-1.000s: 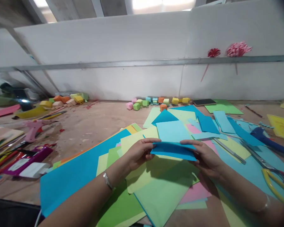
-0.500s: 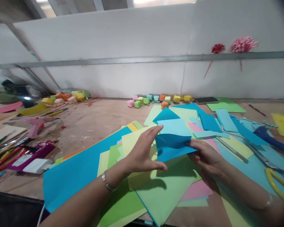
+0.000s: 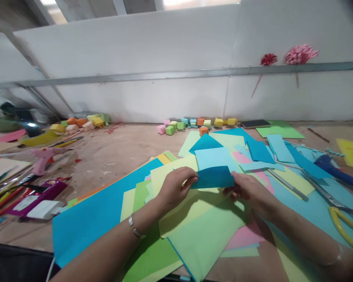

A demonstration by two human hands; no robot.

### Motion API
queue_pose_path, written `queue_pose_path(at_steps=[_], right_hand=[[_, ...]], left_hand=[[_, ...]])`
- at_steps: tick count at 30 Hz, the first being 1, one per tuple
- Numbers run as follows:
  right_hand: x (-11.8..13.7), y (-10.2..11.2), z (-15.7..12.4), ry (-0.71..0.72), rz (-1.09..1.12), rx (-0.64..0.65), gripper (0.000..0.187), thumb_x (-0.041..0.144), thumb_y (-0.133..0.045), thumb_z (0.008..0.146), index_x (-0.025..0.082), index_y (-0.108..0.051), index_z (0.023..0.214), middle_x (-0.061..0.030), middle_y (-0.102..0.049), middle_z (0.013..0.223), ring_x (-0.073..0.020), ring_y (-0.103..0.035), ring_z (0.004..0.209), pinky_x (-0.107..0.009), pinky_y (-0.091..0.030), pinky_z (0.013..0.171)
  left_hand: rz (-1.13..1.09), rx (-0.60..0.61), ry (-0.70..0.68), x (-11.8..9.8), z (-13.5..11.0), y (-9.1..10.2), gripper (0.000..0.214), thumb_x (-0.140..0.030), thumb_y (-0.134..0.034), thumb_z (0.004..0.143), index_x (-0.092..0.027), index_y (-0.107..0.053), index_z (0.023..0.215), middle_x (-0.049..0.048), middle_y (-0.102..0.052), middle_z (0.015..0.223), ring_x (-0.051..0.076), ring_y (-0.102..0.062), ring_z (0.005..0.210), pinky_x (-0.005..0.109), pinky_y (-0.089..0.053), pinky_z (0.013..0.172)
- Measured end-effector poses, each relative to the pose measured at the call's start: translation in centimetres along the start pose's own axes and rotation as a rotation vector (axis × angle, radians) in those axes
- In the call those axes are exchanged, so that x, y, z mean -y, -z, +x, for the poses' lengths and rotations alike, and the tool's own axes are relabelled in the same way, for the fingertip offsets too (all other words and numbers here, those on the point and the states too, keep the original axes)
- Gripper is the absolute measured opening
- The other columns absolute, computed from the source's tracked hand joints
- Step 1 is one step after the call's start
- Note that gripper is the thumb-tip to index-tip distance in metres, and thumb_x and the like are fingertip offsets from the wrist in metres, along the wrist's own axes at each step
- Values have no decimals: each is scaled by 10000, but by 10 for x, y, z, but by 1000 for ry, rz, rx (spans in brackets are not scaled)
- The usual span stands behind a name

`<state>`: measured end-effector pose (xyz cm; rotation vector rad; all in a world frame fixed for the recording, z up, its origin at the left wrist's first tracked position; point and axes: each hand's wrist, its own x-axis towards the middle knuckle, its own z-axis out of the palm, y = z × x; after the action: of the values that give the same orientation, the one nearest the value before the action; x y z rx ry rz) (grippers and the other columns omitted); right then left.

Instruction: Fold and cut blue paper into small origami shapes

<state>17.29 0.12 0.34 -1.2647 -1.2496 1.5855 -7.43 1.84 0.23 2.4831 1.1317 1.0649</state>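
Observation:
A dark blue sheet of paper (image 3: pixel 214 177) is held level between my two hands, above a pile of coloured sheets. Its left end is pinched by my left hand (image 3: pixel 176 186), fingers closed. At the right end, my right hand (image 3: pixel 250 192) grips the same sheet between thumb and fingers. Seen this way the sheet looks like a narrow strip; I cannot tell whether it is folded or just tilted. Just behind it lies a light blue piece of paper (image 3: pixel 214 156). Below are a pale green sheet (image 3: pixel 204 243) and a large blue sheet (image 3: pixel 88 223).
On the right lie tweezers (image 3: pixel 288 185) and yellow-handled scissors (image 3: pixel 341 227). Small paper cubes (image 3: pixel 181 126) line the wall, near a phone (image 3: pixel 255 124). On the left are a pink glue gun (image 3: pixel 42 158), a purple device (image 3: pixel 38 197) and a white adapter (image 3: pixel 45 210).
My left hand has gone from spread fingers to a pinch on the blue sheet's left end. The sheet's visible face has become a narrower strip.

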Motion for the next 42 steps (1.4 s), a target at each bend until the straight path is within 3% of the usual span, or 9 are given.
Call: queue_pose_path(at_steps=[3, 5, 8, 11, 17, 21, 25, 34, 42], right_hand=[[3, 2, -4, 285, -173, -44, 712, 685, -680, 697, 238, -599, 1246, -127, -584, 1330, -302, -528, 1222, -389, -502, 921], [2, 3, -5, 399, -233, -8, 785, 623, -740, 673, 267, -509, 1334, -120, -523, 1400, -315, -467, 1289, -418, -476, 966], [-1, 0, -6, 463, -369, -61, 610, 446, -767, 708, 260, -540, 1243, -95, -650, 1169, -262, -617, 1040, -377, -526, 844], [-3, -3, -7, 486, -536, -169, 236, 401, -713, 751, 234, -665, 912, -36, -688, 816, -202, -622, 723, -324, -516, 657], [1, -8, -10, 609, -646, -344, 138, 376, -680, 779, 244, -698, 743, -27, -701, 728, -200, -615, 656, -326, -488, 621], [-1, -8, -11, 577, -668, -373, 199, 420, -661, 793, 231, -690, 849, -23, -659, 699, -181, -570, 619, -310, -463, 599], [-5, -7, -9, 484, -656, -345, 400, 434, -600, 838, 209, -596, 1168, 52, -481, 566, -140, -442, 526, -262, -362, 505], [-2, -6, -6, 493, -704, -325, 316, 471, -495, 889, 211, -608, 749, -6, -594, 665, -156, -512, 605, -266, -382, 552], [-7, -2, -3, 475, -760, -268, 282, 407, -491, 905, 210, -648, 778, -20, -663, 740, -179, -578, 681, -278, -398, 599]], left_hand=[[3, 20, -3, -3, -1, 1, 150, -184, -496, 905, -194, -621, 823, 50, -695, 782, 163, -621, 703, 258, -468, 655], [1, 27, -7, -4, -2, 1, 155, -181, -490, 906, -194, -620, 822, 50, -700, 786, 165, -627, 709, 256, -470, 654], [1, 25, -13, -5, -3, 0, 169, -188, -483, 912, -196, -627, 823, 50, -709, 795, 160, -635, 710, 249, -481, 651], [13, 7, -30, -4, -4, -2, 205, -207, -472, 924, -201, -656, 834, 51, -722, 818, 151, -656, 727, 241, -504, 666], [27, -74, -34, -5, -6, -7, 219, -214, -501, 923, -220, -710, 986, 63, -760, 927, 175, -705, 804, 270, -543, 716], [-73, -111, 106, -7, -7, -6, 271, -185, -583, 869, -238, -685, 1115, 41, -768, 944, 180, -718, 820, 288, -555, 776], [-135, -51, 163, -7, -4, -3, 194, -169, -629, 823, -238, -751, 957, 40, -775, 923, 207, -721, 826, 311, -553, 777], [-245, -15, 359, -9, -2, -4, 195, -131, -689, 735, -248, -783, 859, 12, -778, 853, 200, -712, 762, 306, -551, 733], [-365, 69, 555, -10, 1, -5, 136, -183, -669, 744, -225, -785, 804, 12, -776, 806, 207, -708, 765, 308, -545, 731]])
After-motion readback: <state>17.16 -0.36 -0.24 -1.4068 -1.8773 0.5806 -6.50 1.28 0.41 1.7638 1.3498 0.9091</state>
